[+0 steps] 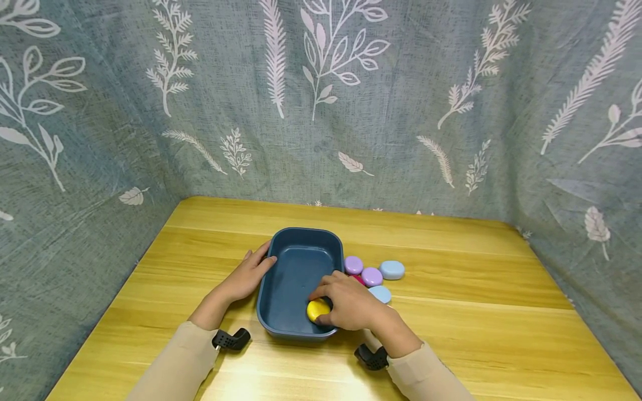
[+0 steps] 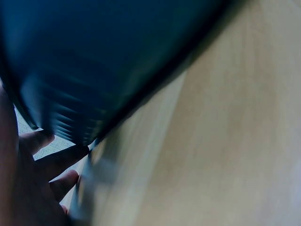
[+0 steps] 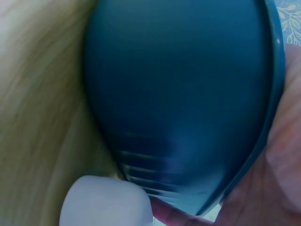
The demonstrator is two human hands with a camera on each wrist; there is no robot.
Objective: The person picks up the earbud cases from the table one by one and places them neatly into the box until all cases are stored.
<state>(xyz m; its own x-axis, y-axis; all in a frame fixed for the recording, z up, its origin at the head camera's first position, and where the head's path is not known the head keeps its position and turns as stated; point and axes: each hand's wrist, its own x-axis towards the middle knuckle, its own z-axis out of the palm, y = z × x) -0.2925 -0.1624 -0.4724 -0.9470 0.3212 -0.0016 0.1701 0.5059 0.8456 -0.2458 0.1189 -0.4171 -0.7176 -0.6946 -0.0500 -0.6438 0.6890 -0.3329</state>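
A dark blue rectangular bin [image 1: 301,250] stands open-topped on the table. My left hand [image 1: 248,277] grips its left rim, the thumb over the edge and the other fingers along the outer wall. In the left wrist view, those fingers [image 2: 61,162] lie spread against the bin's ridged outside. My right hand [image 1: 348,301] reaches over the right rim and pinches a yellow, smooth, rounded soap-like piece [image 1: 317,309] inside the bin, near its front right corner. The right wrist view shows the bin's outer wall [image 3: 178,94] and part of the right hand [image 3: 263,188]; the yellow piece is hidden there.
Right of the bin lie two purple pieces [image 1: 371,277], two light blue pieces [image 1: 392,270] and a mostly covered dark red one [image 1: 358,279]. A pale rounded piece [image 3: 107,202] is close in the right wrist view. Patterned cloth [image 1: 311,139] surrounds the wooden table [image 1: 466,334].
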